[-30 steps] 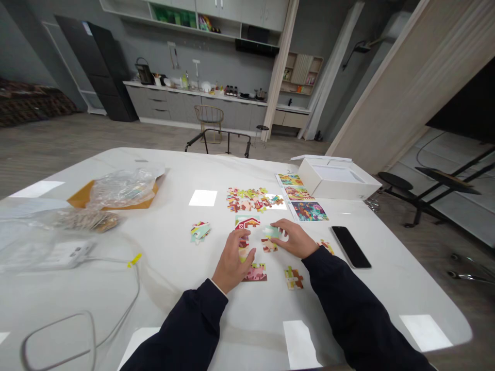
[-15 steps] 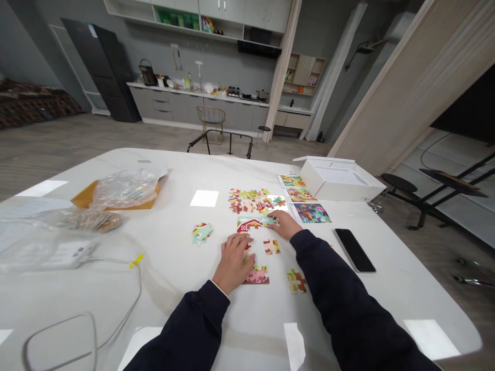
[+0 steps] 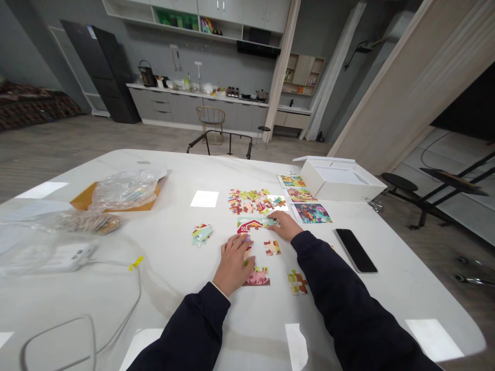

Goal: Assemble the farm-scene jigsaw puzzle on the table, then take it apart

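Note:
My left hand (image 3: 233, 263) lies with spread fingers over puzzle pieces, covering part of them. Past its fingertips is a joined puzzle section (image 3: 249, 225) with a red barn. My right hand (image 3: 285, 225) has its fingers bent onto a pale green puzzle piece (image 3: 269, 220) at that section's right end; the fingertips are partly hidden. Below my left fingers shows a pink puzzle section (image 3: 258, 276). A small joined group (image 3: 271, 247) lies between the hands, and another group (image 3: 297, 282) sits by my right sleeve.
Loose puzzle pieces (image 3: 249, 198) are heaped beyond my hands, with a small pile (image 3: 201, 234) at left. Picture cards (image 3: 312, 213), a white box (image 3: 340, 180) and a phone (image 3: 355, 250) lie to the right. Plastic bags (image 3: 126, 189) and a white cable (image 3: 131, 306) occupy the left.
My left fingers have shifted slightly, and a purple patch shows more beside their tips. My right hand stays at nearly the same spot on the pale green piece.

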### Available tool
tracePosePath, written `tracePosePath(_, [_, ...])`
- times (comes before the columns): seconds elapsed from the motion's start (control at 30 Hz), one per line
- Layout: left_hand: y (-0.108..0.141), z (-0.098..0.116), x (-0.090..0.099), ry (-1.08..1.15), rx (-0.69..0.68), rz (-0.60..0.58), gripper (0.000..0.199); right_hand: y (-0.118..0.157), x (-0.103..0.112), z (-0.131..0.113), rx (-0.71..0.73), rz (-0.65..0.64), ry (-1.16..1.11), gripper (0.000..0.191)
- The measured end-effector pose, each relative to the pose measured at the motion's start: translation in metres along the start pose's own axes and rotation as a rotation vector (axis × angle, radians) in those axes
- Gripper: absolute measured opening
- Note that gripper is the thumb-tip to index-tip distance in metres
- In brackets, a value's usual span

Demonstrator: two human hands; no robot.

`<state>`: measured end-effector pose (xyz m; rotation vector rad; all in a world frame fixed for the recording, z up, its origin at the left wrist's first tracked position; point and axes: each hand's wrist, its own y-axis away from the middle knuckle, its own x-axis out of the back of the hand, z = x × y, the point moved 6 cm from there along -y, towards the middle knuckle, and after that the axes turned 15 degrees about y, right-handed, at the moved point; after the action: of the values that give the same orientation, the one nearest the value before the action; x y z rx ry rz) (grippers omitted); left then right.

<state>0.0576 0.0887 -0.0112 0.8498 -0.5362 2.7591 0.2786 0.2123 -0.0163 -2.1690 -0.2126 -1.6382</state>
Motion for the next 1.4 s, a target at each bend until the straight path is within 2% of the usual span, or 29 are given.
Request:
tracePosePath(0.17, [0.000,0.001,0.001,-0.002,0.000,0.000,0.034,0.003,0.003,0.006,-0.018,0.003,-0.009,0.033])
tracePosePath(0.43, [-0.001,0.001,0.001,-0.017,0.001,-0.005,0.033,0.022,0.014,0.041,-0.073,-0.013,0.046,0.029])
tracePosePath(0.77, [0.000,0.003,-0.001,0.003,-0.012,0.016,0.034,0.021,0.008,0.038,-0.058,-0.017,0.053,0.030])
tracePosePath(0.83, [-0.002,0.007,0.004,0.013,-0.022,0.049,0.034,0.022,0.008,0.039,-0.067,-0.004,0.049,0.030])
tracePosePath(0.9, [-0.005,0.008,0.020,0.011,-0.033,0.130,0.032,0.024,0.013,0.036,-0.084,0.032,0.048,0.032])
tracePosePath(1.0, [-0.007,-0.006,0.062,-0.055,0.045,0.381,0.025,0.030,0.030,0.020,-0.102,0.134,0.026,0.035])
tracePosePath(1.07, [-0.003,-0.027,0.091,-0.157,0.183,0.543,0.029,0.039,0.046,0.000,-0.098,0.209,-0.020,0.033])
tracePosePath(1.1, [0.000,-0.038,0.102,-0.212,0.248,0.574,0.034,0.044,0.054,-0.012,-0.094,0.242,-0.049,0.032])
tracePosePath(1.17, [0.004,-0.061,0.115,-0.280,0.354,0.554,0.043,0.055,0.067,-0.038,-0.077,0.280,-0.120,0.031])
tracePosePath(1.27, [0.008,-0.082,0.119,-0.308,0.418,0.488,0.045,0.068,0.075,-0.069,-0.076,0.298,-0.230,0.029])
tracePosePath(1.4, [0.009,-0.078,0.119,-0.322,0.373,0.504,0.041,0.074,0.070,-0.089,-0.099,0.332,-0.334,0.025])
